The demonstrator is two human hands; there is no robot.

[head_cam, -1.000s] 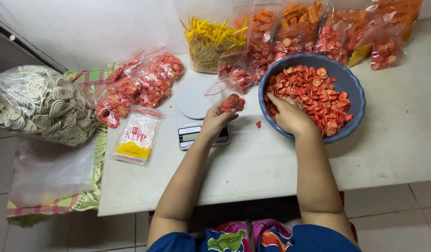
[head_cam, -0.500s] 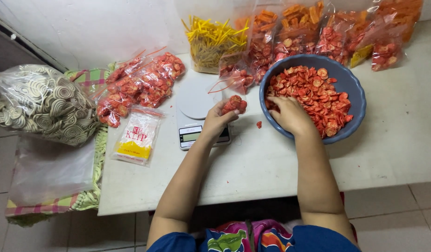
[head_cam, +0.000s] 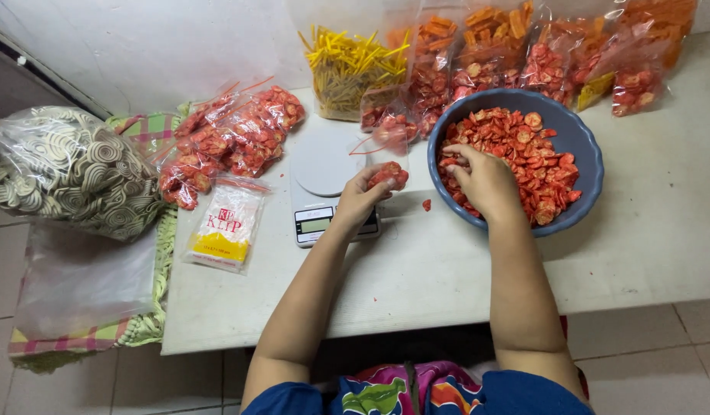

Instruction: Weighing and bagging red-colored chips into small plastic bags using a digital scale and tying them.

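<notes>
Gripping a small bag of red chips, left hand; right hand grasps chips in blue bowl.

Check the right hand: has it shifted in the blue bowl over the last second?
No. The right hand rests in the same spot on the red chips, at the blue bowl rim's left side.

Along the back of the white table stand clear bags of yellow sticks and orange crackers. Filled red packets are heaped at the left corner, just beside a pack of small zip bags (yellow-banded). A big bag of pale spiral crackers sits off the table, over a checked cloth.
</notes>
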